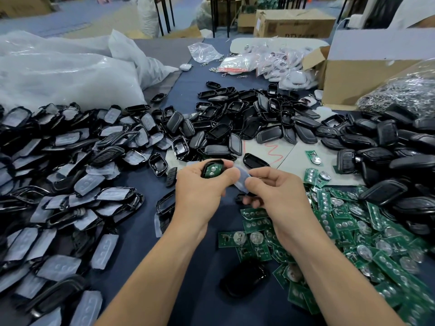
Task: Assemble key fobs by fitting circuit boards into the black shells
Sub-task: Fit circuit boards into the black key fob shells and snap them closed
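My left hand point(200, 189) grips a black shell point(213, 168) with a green circuit board seated inside it, facing up. Beside it, my right hand point(275, 191) pinches a translucent rubber pad point(242, 180) between thumb and forefinger, just right of the shell. A small black piece point(241, 198) shows under the right fingers. Loose green circuit boards point(353, 231) lie in a heap to the right. Empty black shells point(235, 121) are piled ahead.
Shells fitted with translucent pads point(58, 184) cover the left of the blue table point(146, 243). A black fob half point(244, 281) lies near my forearms. Black covers point(400, 156) heap at the right. Plastic bags point(58, 67) and cardboard boxes point(367, 74) stand behind.
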A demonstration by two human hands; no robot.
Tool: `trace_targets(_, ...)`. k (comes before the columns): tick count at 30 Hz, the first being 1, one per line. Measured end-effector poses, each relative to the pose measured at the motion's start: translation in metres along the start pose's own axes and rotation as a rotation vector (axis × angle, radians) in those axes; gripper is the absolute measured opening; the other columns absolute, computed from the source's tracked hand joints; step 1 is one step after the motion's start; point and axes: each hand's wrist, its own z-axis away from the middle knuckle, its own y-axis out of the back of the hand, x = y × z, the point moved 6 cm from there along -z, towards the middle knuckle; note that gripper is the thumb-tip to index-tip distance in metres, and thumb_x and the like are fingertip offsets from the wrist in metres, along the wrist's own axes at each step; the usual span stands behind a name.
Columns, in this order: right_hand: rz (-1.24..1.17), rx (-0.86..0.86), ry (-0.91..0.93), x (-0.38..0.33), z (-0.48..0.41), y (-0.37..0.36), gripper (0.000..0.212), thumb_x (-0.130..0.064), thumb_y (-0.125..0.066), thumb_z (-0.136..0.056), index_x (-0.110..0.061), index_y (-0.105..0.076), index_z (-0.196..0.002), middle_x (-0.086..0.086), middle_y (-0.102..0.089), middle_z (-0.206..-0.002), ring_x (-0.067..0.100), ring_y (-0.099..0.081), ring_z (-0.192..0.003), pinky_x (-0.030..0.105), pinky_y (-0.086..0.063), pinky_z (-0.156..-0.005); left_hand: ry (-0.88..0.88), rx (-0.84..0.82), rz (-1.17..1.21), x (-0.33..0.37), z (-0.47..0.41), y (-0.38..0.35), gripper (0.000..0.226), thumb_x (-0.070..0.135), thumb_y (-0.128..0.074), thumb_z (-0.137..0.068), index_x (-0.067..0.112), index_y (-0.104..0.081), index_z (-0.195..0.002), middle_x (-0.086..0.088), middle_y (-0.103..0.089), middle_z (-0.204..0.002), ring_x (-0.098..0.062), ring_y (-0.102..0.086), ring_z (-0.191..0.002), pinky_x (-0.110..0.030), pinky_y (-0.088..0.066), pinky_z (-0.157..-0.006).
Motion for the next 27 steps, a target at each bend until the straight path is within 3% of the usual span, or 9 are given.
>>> trace_targets(2, 0.002, 0.008, 0.008, 0.0002, -0.0019, 0.0027, 0.016, -0.005, -0.073, -0.086, -0.019, -0.078, -0.084, 0.005, -0.074, -0.071, 0.016, -0.06, -0.053, 0.021, -0.045, -0.048, 0.052, -0.071, -0.046, -0.0026, -0.0021, -0.0007, 0.004, 0.02, -0.085, -0.082, 0.021, -0.08, -0.083, 0.006, -0.057, -0.054, -0.01, -0.045, -0.048, -0.018, -0.037, -0.046)
trace_targets(6, -0.025, 0.039, 0.024, -0.0013, -0.0048, 0.0043, 0.019, -0.016, -0.072, -0.071, -0.025, -0.079, -0.086, 0.004, -0.072, -0.07, 0.015, -0.056, -0.052, 0.018, -0.044, -0.048, 0.169, -0.173, -0.019, -0.0073, -0.0034, -0.0001, 0.027, 0.025, -0.082, -0.07, 0.003, -0.074, -0.082, -0.006, -0.055, -0.06, -0.013, -0.045, -0.05, -0.018, -0.032, -0.043)
trace_targets(9, -0.032, 0.057, 0.041, -0.0015, -0.0061, 0.0049, 0.019, -0.018, -0.072, -0.071, -0.025, -0.079, -0.088, 0.004, -0.079, -0.083, 0.018, -0.068, -0.067, 0.024, -0.049, -0.058, 0.174, -0.223, -0.01, -0.0037, -0.0005, -0.0036, 0.009, 0.012, -0.082, -0.073, 0.014, -0.08, -0.081, -0.001, -0.056, -0.059, -0.011, -0.047, -0.05, -0.017, -0.034, -0.044)
trace_targets(11, -0.018, 0.058, 0.059, -0.0022, -0.0052, 0.0045, 0.016, -0.016, -0.073, -0.076, -0.025, -0.079, -0.088, 0.006, -0.08, -0.087, 0.019, -0.072, -0.076, 0.024, -0.051, -0.062, 0.135, -0.22, -0.049, -0.0031, -0.0002, -0.0035, 0.019, -0.001, -0.08, -0.078, 0.019, -0.081, -0.079, 0.003, -0.059, -0.057, -0.009, -0.048, -0.05, -0.018, -0.038, -0.046)
trace_targets(14, -0.056, 0.07, 0.056, -0.0027, -0.0031, 0.0052, 0.016, -0.012, -0.075, -0.077, -0.023, -0.079, -0.088, 0.009, -0.08, -0.086, 0.019, -0.073, -0.075, 0.025, -0.055, -0.063, 0.116, -0.219, -0.06, -0.0017, 0.001, -0.0032, 0.027, -0.006, -0.08, -0.079, 0.021, -0.081, -0.077, 0.006, -0.063, -0.058, -0.006, -0.051, -0.048, -0.016, -0.04, -0.046)
trace_targets(19, -0.127, 0.054, -0.027, -0.0002, -0.0051, 0.0072, 0.018, -0.002, -0.08, -0.083, -0.018, -0.079, -0.093, 0.007, -0.074, -0.074, 0.019, -0.066, -0.065, 0.03, -0.054, -0.064, 0.22, -0.187, 0.183, -0.0039, 0.0033, -0.0059, 0.017, 0.004, -0.076, -0.089, 0.019, -0.082, -0.082, 0.002, -0.065, -0.068, -0.007, -0.047, -0.049, -0.015, -0.034, -0.041)
trace_targets(22, -0.159, 0.029, -0.067, 0.0007, -0.0043, 0.0063, 0.022, -0.002, -0.082, -0.081, -0.017, -0.078, -0.097, 0.01, -0.075, -0.079, 0.02, -0.065, -0.068, 0.028, -0.054, -0.062, 0.264, -0.15, 0.249, -0.0059, 0.0034, -0.0071, 0.015, 0.002, -0.072, -0.091, 0.015, -0.079, -0.088, -0.001, -0.067, -0.073, -0.006, -0.047, -0.046, -0.015, -0.033, -0.04)
trace_targets(27, -0.291, 0.042, -0.109, -0.0007, -0.0063, 0.0075, 0.021, 0.003, -0.076, -0.083, -0.012, -0.075, -0.096, 0.009, -0.076, -0.08, 0.018, -0.064, -0.066, 0.023, -0.054, -0.056, 0.246, -0.237, 0.277, -0.0008, 0.0033, -0.0071, 0.02, -0.002, -0.071, -0.087, 0.014, -0.078, -0.097, 0.001, -0.06, -0.061, -0.007, -0.05, -0.047, -0.016, -0.03, -0.041)
